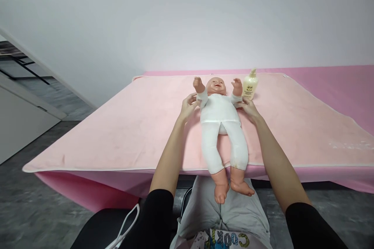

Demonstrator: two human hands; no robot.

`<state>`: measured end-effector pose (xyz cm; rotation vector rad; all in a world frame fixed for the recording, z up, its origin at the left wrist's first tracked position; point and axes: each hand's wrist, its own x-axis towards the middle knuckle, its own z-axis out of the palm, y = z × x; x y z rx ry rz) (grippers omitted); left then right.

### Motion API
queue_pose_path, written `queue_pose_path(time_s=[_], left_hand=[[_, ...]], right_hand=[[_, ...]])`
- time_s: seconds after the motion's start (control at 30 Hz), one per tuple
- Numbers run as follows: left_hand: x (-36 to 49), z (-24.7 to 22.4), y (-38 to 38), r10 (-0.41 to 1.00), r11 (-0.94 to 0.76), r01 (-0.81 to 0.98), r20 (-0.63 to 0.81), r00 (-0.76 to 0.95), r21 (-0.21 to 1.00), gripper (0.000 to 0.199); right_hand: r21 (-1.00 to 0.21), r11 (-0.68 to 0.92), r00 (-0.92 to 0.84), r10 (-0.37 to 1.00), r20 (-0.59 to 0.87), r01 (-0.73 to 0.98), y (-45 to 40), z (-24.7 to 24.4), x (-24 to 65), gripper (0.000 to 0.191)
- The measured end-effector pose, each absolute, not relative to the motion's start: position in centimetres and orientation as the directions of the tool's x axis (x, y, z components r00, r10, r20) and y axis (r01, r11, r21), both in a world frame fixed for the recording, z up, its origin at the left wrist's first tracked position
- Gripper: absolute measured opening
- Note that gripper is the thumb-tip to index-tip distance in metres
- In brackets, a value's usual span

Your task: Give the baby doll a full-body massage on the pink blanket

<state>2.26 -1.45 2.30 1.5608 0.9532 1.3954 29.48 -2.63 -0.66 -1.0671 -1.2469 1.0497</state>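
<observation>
A baby doll [220, 109] with a white cloth body lies on its back on the pink blanket, its head toward the wall. Its bare feet stick out past the table's front edge, above my lap. On the left, the curled fingers of my left hand [189, 107] hold the doll's upper arm. My right hand [248, 109] has its fingers bent around the other upper arm, partly hidden by it. Just beyond my right hand stands a pale yellow pump bottle [249, 85], upright and close to the doll's raised hand.
The pink blanket [131, 132] covers most of the table, over a darker pink cloth [336, 89]. A white partition [233, 27] rises behind the table. Below on the left are a black chair [96, 227] and a white cable [126, 221].
</observation>
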Motion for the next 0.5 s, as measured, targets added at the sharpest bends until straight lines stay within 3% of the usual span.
queue_pose_path(time_s=[0.1, 0.23, 0.37, 0.5], left_hand=[[3.0, 1.9, -1.1, 0.94, -0.34, 0.04, 0.339, 0.023, 0.94, 0.042], [3.6, 0.7, -0.4, 0.975, -0.218, 0.107, 0.222, -0.03, 0.97, 0.035], [3.8, -0.1, -0.1, 0.98, -0.064, 0.347, 0.125, -0.156, 0.936, 0.025], [3.7, 0.2, -0.1, 0.981, -0.099, 0.556, 0.174, -0.084, 0.825, 0.031]], right_hand=[[-0.971, 0.227, 0.165, 0.957, 0.237, 0.077, -2.1, -1.0, 29.1, 0.036], [-0.941, 0.244, 0.187, 0.938, 0.29, 0.236, -1.8, -1.7, 28.9, 0.038], [-0.849, 0.195, 0.186, 0.929, 0.321, 0.492, -2.1, -1.8, 28.6, 0.036], [-0.71, 0.05, 0.184, 0.951, 0.25, 0.702, -2.1, -1.3, 28.0, 0.04]])
